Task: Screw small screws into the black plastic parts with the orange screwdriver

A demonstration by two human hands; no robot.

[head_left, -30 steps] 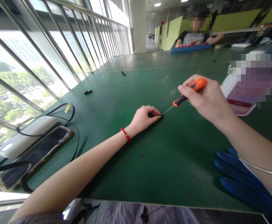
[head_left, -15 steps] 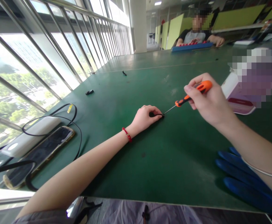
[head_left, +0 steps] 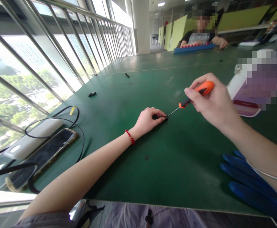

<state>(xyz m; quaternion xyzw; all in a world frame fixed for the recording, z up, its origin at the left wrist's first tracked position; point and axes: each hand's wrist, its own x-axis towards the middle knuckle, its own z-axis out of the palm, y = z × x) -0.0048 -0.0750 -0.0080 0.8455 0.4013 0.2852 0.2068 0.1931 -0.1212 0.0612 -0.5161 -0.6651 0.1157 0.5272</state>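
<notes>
My left hand (head_left: 150,121) rests on the green table (head_left: 185,167), thumb and fingers closed on a small black piece (head_left: 166,118). Most of that piece is hidden by the fingertips. An orange and black screwdriver (head_left: 186,101) is gripped in my right hand (head_left: 210,101), raised above the table to the right. Its metal shaft slants down to the left, and the tip meets the black piece beside my left fingertips. Whether the tip sits in a screw is too small to tell.
A phone (head_left: 43,158), a white device (head_left: 35,137) and black cables lie at the left. Blue gloves (head_left: 252,180) lie under my right forearm. Small black parts (head_left: 92,94) are farther back. A person (head_left: 198,36) sits across behind a blue tray (head_left: 194,48).
My right fingers have shifted slightly on the screwdriver handle, which has turned a little. My left hand holds the black piece in nearly the same place.
</notes>
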